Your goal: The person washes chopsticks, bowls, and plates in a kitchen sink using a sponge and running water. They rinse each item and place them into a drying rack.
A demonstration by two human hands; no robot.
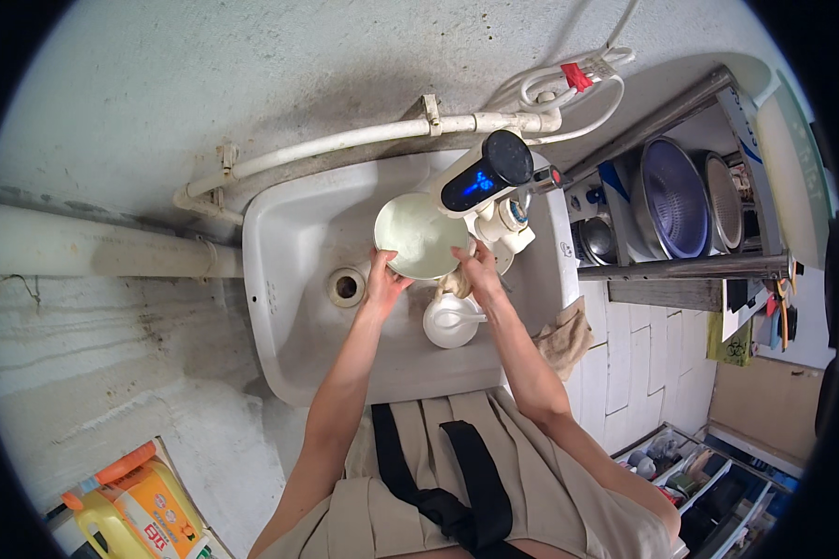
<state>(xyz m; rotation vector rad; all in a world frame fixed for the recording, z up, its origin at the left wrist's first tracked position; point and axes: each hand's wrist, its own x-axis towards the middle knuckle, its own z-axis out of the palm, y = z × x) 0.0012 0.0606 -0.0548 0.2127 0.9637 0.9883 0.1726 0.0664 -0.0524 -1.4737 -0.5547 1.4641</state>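
Note:
A pale green-white bowl [420, 234] is held over the white sink [280, 349], under the electric water-heating faucet [486, 175] with its lit display. My left hand [386, 277] grips the bowl's lower left rim. On its lower right rim is my right hand [481, 271], with a beige cloth [454, 283] beside its fingers. White dishes [507, 251] partly show behind the right hand. Below the bowl, a white spoon [461, 318] rests on a small white bowl or cup [449, 335] in the sink. The bowl's surface looks wet.
The drain hole [346, 287] lies left of my hands. A white pipe [335, 142] runs along the wall. A brown rag [566, 337] hangs on the sink's right edge. At right, a metal rack [685, 269] holds colanders [675, 199]. A yellow detergent jug [140, 510] stands lower left.

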